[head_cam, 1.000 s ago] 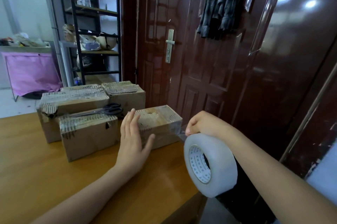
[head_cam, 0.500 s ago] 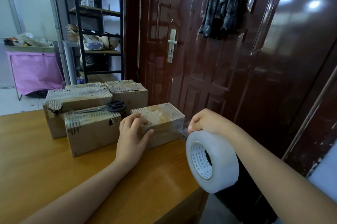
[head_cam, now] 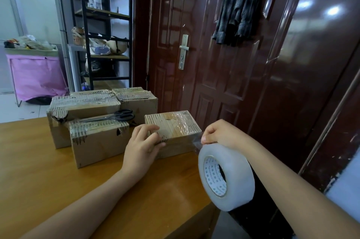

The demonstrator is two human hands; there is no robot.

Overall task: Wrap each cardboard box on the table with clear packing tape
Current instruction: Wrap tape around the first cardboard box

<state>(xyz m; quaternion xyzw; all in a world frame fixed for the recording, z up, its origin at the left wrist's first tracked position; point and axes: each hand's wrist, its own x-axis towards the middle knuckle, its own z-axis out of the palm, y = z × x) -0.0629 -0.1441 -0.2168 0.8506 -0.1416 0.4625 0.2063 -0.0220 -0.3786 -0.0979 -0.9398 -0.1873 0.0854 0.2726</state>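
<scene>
Cardboard box [head_cam: 175, 131], near right on desk [head_cam: 48, 170]: gripped by left hand [head_cam: 142, 147], partly taped; tape roll [head_cam: 226, 176] held by right hand [head_cam: 222, 133]. Three boxes [head_cam: 97, 122] at left judged pending.

Both forearms reach forward from the lower edge of the view, bare to the elbow. The left hand [head_cam: 143, 146] sits at the near left corner of the small box [head_cam: 176, 131], its fingers bent over the top edge and thumb against the front face. The right hand [head_cam: 221, 133] is just right of that box, knuckles up, seemingly pinching the tape strip between thumb and fingers, wrist angled down.
</scene>
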